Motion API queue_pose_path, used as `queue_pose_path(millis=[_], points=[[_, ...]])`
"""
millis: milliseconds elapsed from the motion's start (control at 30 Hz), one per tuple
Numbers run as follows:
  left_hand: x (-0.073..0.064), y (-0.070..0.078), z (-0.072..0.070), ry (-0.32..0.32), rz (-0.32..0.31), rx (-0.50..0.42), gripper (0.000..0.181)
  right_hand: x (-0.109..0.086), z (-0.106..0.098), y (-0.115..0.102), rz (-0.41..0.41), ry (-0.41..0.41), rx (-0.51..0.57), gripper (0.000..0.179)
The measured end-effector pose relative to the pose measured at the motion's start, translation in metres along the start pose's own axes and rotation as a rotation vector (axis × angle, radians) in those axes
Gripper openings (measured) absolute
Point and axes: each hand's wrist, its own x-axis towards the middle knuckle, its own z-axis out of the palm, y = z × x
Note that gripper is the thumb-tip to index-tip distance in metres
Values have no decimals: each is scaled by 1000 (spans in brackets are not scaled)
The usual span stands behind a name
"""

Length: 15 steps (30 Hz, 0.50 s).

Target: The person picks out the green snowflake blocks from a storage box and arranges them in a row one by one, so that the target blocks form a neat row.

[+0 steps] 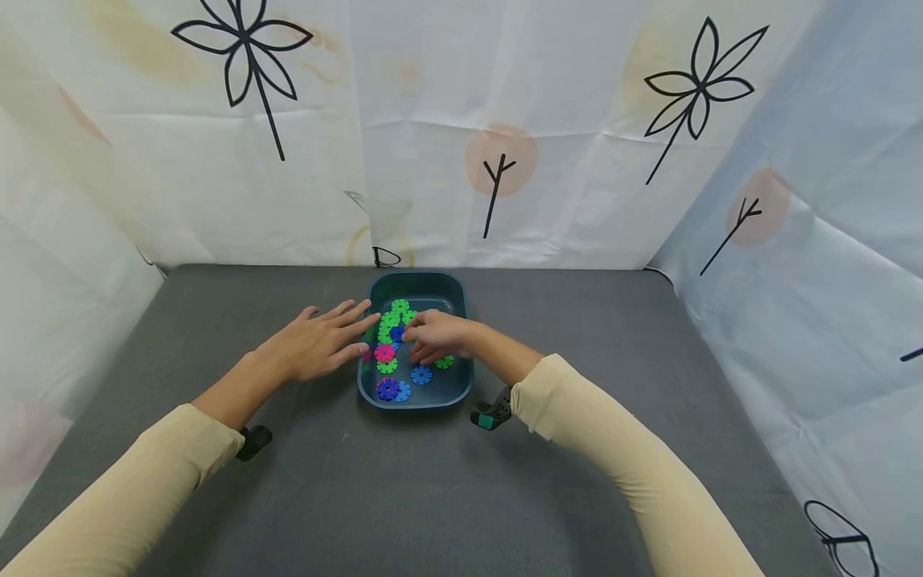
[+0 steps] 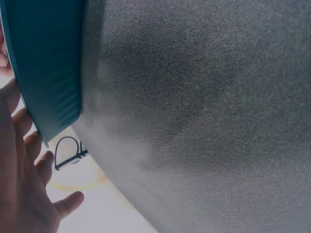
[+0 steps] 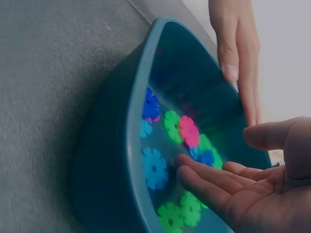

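A teal plastic tub (image 1: 417, 406) holds several notched, flower-shaped plastic discs in green, blue and pink. My left hand (image 1: 317, 344) lies at the tub's left rim with straight, spread fingers; in the left wrist view its fingertips (image 2: 34, 141) are right at the rim. Over the inside of the tub reaches my right hand (image 3: 257, 189), its fingers extended, thumb apart, and nothing between them. Close by its fingertips are a light blue disc (image 3: 154, 168), a pink disc (image 3: 188, 131) and a green disc (image 3: 190, 208). A dark blue disc (image 1: 388, 389) lies in the near left corner.
The tub stands on a grey cloth-covered table (image 1: 404, 497), near its back edge. White curtains (image 1: 433, 184) printed with leaves and trees hang behind and at both sides. A dark strap device (image 1: 493, 410) sits at the right wrist.
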Motion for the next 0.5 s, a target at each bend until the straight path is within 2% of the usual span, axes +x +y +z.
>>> queue_pose_path(millis=[200, 500], points=[[0, 0, 0, 7, 10, 0, 61, 10, 10, 4, -28, -17, 23, 48], [-1, -1, 1, 13, 16, -4, 60, 12, 22, 2, -45, -40, 27, 48]])
